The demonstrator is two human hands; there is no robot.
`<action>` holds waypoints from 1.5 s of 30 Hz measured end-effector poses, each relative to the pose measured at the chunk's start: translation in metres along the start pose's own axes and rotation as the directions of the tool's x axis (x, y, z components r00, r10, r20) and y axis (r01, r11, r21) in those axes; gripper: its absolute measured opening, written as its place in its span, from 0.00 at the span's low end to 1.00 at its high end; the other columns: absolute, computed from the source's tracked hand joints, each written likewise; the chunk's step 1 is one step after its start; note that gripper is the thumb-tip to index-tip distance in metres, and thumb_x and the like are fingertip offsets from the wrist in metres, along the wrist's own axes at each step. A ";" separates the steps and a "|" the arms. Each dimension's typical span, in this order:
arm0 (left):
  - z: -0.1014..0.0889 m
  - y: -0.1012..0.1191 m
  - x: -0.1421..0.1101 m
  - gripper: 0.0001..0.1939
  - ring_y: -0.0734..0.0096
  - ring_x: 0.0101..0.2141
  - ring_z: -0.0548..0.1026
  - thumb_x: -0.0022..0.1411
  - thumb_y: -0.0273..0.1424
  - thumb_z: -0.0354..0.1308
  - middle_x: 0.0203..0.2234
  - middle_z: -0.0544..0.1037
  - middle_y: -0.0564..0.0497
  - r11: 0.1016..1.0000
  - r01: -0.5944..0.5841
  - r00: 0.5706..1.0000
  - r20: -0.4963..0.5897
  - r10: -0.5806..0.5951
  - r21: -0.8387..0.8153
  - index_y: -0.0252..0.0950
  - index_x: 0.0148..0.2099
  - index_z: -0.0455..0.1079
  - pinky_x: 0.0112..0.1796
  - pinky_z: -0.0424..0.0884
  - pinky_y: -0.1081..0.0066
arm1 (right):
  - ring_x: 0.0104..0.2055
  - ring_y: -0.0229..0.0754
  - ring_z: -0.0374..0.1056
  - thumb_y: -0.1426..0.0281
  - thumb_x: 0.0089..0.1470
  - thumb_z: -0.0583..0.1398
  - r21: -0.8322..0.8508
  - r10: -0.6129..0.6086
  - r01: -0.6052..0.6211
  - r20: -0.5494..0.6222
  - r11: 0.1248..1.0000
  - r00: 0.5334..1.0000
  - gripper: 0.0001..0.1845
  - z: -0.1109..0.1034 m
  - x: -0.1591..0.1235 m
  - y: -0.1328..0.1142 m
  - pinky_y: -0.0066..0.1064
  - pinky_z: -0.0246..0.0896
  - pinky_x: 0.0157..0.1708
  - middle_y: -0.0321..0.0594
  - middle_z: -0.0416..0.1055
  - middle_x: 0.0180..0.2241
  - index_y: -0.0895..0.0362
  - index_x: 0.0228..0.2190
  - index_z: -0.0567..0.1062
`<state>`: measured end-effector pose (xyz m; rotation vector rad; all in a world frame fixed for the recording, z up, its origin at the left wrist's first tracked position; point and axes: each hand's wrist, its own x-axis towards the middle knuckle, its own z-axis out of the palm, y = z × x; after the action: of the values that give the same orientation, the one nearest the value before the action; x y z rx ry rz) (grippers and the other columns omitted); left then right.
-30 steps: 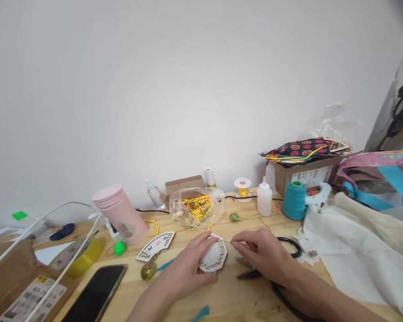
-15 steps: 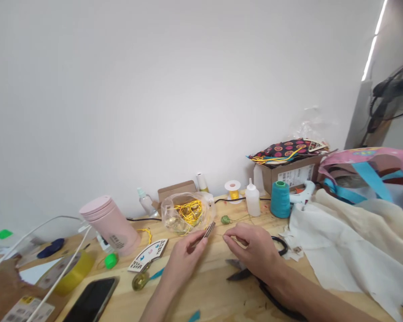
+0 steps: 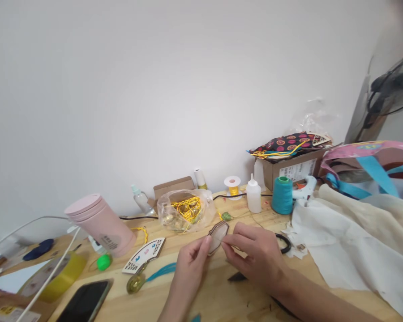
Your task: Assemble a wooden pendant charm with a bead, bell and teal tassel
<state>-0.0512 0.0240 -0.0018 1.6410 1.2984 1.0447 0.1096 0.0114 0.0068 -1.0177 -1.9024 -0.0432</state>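
An octagonal laser-cut wooden frame [image 3: 218, 237] stands tilted between my hands, just above the tabletop. My left hand [image 3: 191, 264] pinches its lower edge between thumb and fingers. My right hand [image 3: 255, 255] grips its right side with the fingertips. A small green beaded ornament [image 3: 226, 216] lies just beyond the frame on a thin thread. Black-handled scissors [image 3: 284, 243] lie under and beyond my right hand, their blade [image 3: 237, 277] partly hidden by it.
A fan-shaped wooden cutout [image 3: 143, 255] and a gold ornament with a teal tassel [image 3: 136, 282] lie left of my hands. Behind stand a plastic bag of gold cord [image 3: 184, 210], a glue bottle [image 3: 254, 194] and a teal thread cone [image 3: 282, 195]. White fabric [image 3: 356, 241] covers the right.
The wooden frame, flat in my left hand a second ago and edge-on half a second ago, now stands tilted between both hands. The view has shifted slightly.
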 end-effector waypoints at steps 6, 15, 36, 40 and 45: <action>0.003 0.003 -0.004 0.17 0.73 0.23 0.59 0.55 0.41 0.47 0.17 0.60 0.56 0.999 0.045 0.998 0.032 -0.044 -0.019 0.35 0.20 0.60 0.26 0.58 0.77 | 0.20 0.32 0.59 0.72 0.48 0.54 0.004 0.036 -0.036 -0.001 0.999 0.999 0.10 0.002 0.000 0.000 0.22 0.49 0.20 0.35 0.65 0.18 0.55 0.22 0.74; 0.004 0.006 -0.005 0.17 0.72 0.23 0.60 0.54 0.41 0.48 0.16 0.62 0.56 0.999 0.032 0.999 0.027 -0.031 -0.013 0.35 0.20 0.62 0.25 0.58 0.76 | 0.19 0.32 0.58 0.71 0.49 0.53 -0.056 0.038 -0.038 -0.011 0.998 0.999 0.12 0.005 0.001 0.000 0.22 0.48 0.19 0.34 0.63 0.17 0.55 0.19 0.73; 0.003 0.013 -0.006 0.13 0.64 0.34 0.72 0.54 0.36 0.51 0.31 0.78 0.52 1.000 -0.007 0.998 0.057 0.006 0.007 0.36 0.36 0.74 0.37 0.65 0.72 | 0.21 0.32 0.62 0.70 0.50 0.54 -0.021 0.060 -0.059 0.064 0.998 0.996 0.10 0.005 0.000 0.004 0.22 0.50 0.21 0.34 0.67 0.20 0.55 0.22 0.74; 0.004 0.012 -0.006 0.14 0.64 0.38 0.72 0.54 0.35 0.53 0.37 0.77 0.50 0.999 -0.034 0.998 0.050 0.035 -0.018 0.37 0.41 0.73 0.42 0.65 0.68 | 0.22 0.33 0.62 0.70 0.50 0.53 -0.010 0.069 -0.069 0.077 0.998 0.995 0.10 0.006 -0.001 0.006 0.22 0.50 0.22 0.35 0.68 0.21 0.55 0.23 0.74; 0.005 0.009 -0.006 0.12 0.66 0.40 0.72 0.52 0.34 0.55 0.38 0.77 0.52 0.996 0.004 0.999 -0.032 -0.007 -0.086 0.39 0.40 0.73 0.43 0.65 0.71 | 0.24 0.33 0.64 0.71 0.50 0.53 0.023 0.107 -0.113 0.174 0.993 0.979 0.09 0.007 -0.001 0.006 0.22 0.52 0.24 0.35 0.70 0.24 0.55 0.24 0.73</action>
<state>-0.0446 0.0159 0.0035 1.5616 1.2604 1.1130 0.1084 0.0173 -0.0001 -1.1336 -1.9915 0.1440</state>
